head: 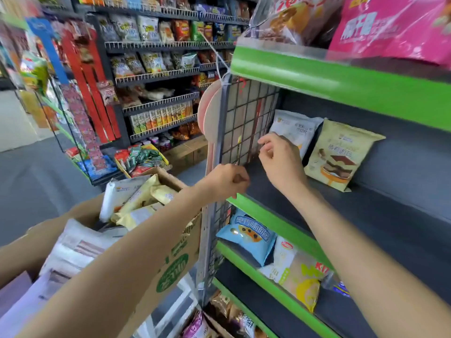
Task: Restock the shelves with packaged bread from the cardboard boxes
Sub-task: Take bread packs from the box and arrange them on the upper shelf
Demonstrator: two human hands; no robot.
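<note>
An open cardboard box (pixel 175 252) at lower left holds several packaged breads (pixel 136 198) in white and pale yellow wrappers. On the dark middle shelf (pixel 366 211) a white bread pack (pixel 292 129) and a beige bread pack (pixel 341 154) lean against the back. My right hand (pixel 280 157) is over the shelf's left end, just in front of the white pack, fingers curled with nothing visible in them. My left hand (pixel 228 180) is a closed fist at the shelf's front left corner, by the lower edge of the wire grid side panel (pixel 244 118). Whether it grips the panel is unclear.
The shelf below carries a blue bread pack (pixel 246 236) and yellow-white packs (pixel 300 281). Pink and clear bags (pixel 390 25) sit on the top shelf. Snack racks (pixel 156 76) line the far side of the grey aisle floor (pixel 36 181). The shelf fronts are green (pixel 341 84).
</note>
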